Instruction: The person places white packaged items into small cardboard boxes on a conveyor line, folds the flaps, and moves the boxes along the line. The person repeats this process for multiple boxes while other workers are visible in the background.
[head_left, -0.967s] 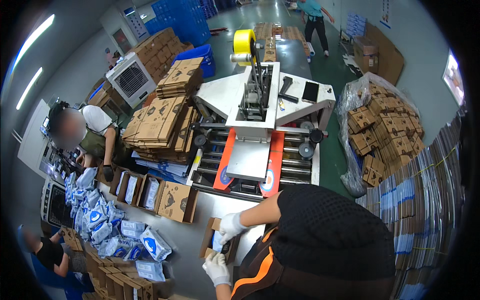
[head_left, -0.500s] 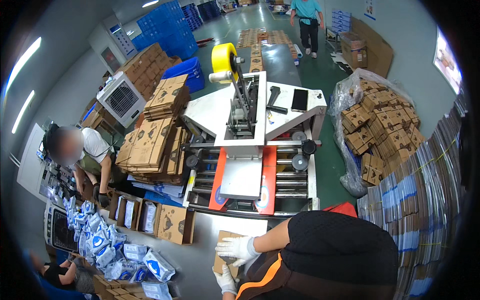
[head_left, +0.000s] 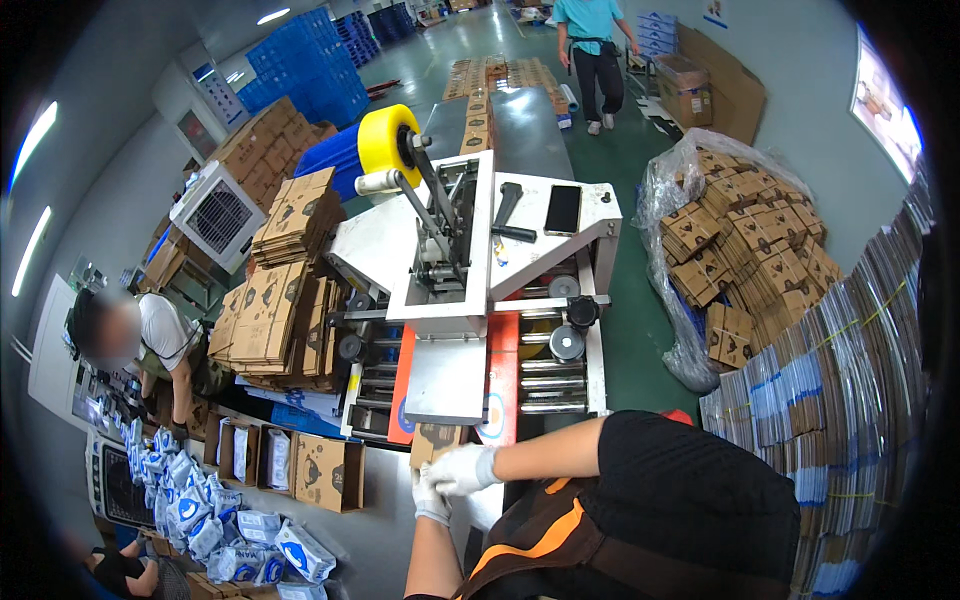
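A small brown cardboard box (head_left: 436, 440) lies at the mouth of a carton taping machine (head_left: 447, 380), its far end at the red belts under the metal plate. My left hand (head_left: 430, 497), in a white glove, grips the box's near end. Beside it, partly overlapping, my right hand (head_left: 466, 470), gloved too, is closed at the same end. Their fingertips are partly hidden. A yellow tape roll (head_left: 384, 145) is mounted on top of the machine.
Open boxes holding white packs (head_left: 276, 460) stand left of me, behind a heap of blue-and-white packets (head_left: 190, 505). Flat cartons (head_left: 262, 315) are stacked beyond. A phone (head_left: 562, 210) and a black-handled tool (head_left: 508, 212) lie on the machine. Bundled cardboard (head_left: 840, 430) rises at right. Other people are nearby.
The box has moved forward from the metal table to the machine's entrance. My right hand has shifted from its top to the near end, beside my left. A person at the back has walked closer.
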